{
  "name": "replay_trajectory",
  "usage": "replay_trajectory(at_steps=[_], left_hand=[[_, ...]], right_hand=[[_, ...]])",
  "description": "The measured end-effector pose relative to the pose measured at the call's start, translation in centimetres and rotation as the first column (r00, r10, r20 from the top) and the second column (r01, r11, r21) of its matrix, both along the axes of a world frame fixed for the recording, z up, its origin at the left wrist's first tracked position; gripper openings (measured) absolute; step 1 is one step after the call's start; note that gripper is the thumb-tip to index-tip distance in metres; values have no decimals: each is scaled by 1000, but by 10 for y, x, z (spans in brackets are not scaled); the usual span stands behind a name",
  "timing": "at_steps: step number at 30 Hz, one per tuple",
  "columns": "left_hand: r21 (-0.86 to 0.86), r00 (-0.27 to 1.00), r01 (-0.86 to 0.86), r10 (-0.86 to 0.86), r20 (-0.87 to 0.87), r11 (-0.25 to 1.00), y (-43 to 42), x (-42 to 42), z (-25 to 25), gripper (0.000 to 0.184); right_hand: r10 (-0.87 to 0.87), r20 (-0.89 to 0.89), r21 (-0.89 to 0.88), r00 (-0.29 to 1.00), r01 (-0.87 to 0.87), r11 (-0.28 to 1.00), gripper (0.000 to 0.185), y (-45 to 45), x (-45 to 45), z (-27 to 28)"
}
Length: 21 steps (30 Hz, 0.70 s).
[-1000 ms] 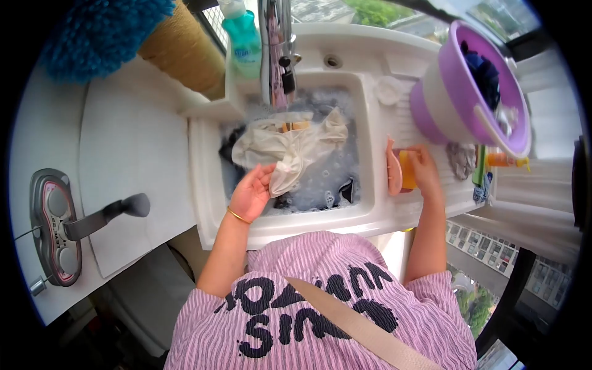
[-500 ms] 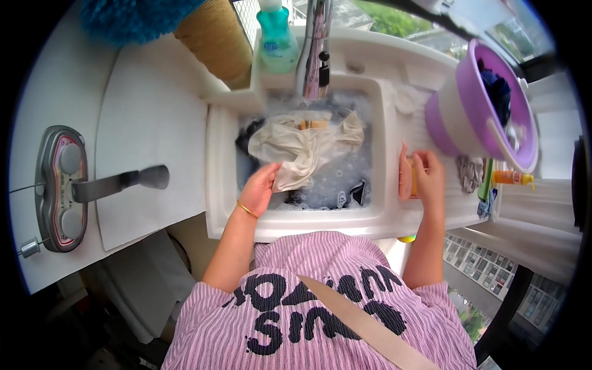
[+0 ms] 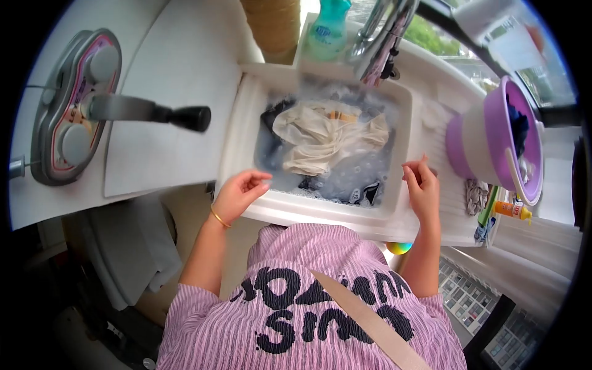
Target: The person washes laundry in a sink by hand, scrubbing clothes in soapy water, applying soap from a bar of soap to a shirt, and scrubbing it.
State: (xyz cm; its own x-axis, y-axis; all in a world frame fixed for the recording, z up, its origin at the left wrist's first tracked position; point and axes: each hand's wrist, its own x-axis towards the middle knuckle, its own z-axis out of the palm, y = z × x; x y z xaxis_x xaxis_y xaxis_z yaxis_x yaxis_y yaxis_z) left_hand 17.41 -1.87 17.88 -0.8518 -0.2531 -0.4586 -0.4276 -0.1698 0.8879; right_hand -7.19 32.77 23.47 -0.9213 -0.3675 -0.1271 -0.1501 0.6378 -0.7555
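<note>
My left hand (image 3: 239, 196) hovers over the front left rim of the white sink (image 3: 233, 132), fingers loosely curved and apart, holding nothing. A wet cream garment (image 3: 320, 143) lies bunched in the cloudy, sudsy water, apart from both hands. On its upper part shows a small yellow-brown patch (image 3: 343, 116), whose kind I cannot make out. Dark cloth (image 3: 275, 115) surfaces at the left, and a black-and-white piece (image 3: 371, 192) at the front right. My right hand (image 3: 423, 185) is over the sink's right ledge, its fingers curled together; what they hold, if anything, is hidden.
A chrome faucet (image 3: 385, 40) rises behind the basin beside a teal bottle (image 3: 328, 31). On the right stand a purple-and-white bucket (image 3: 472, 139) with dark cloth inside, a grey rag (image 3: 476, 196) and an orange bottle (image 3: 512, 210). A grey device with a handle (image 3: 77, 117) lies left.
My left hand has let go of the cream garment and moved left, out of the basin. The pink-and-orange thing by my right hand is now mostly out of sight. The view has turned.
</note>
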Motion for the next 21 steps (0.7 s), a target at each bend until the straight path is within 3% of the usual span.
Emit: replay_trajectory(at_steps=[2, 6, 7, 9, 12, 20, 21], left_hand=[[-29, 1000, 2, -2, 23, 1000, -6, 27, 20, 20], [-73, 852, 517, -504, 144, 853, -16, 87, 54, 16], [-74, 858, 507, -494, 142, 859, -11, 98, 61, 16], [-3, 629, 754, -722, 289, 657, 1, 121, 73, 18], [-89, 644, 761, -732, 223, 642, 29, 152, 61, 23], [-139, 791, 610, -588, 167, 780, 49, 174, 59, 18], [-303, 843, 535, -519, 140, 788, 55, 176, 58, 15]], right_hand=[[20, 24, -9, 999, -20, 1000, 13, -4, 3, 0], [70, 50, 6, 996, -71, 997, 13, -14, 8, 4], [81, 48, 6, 996, -82, 997, 13, -17, 9, 6], [110, 24, 27, 994, -111, 993, 13, -23, 11, 9], [121, -10, 60, 993, -121, 991, 13, -35, 17, 14], [200, 30, 162, 979, -202, 966, 14, -60, 33, 24], [208, 48, 162, 977, -214, 963, 14, -62, 35, 25]])
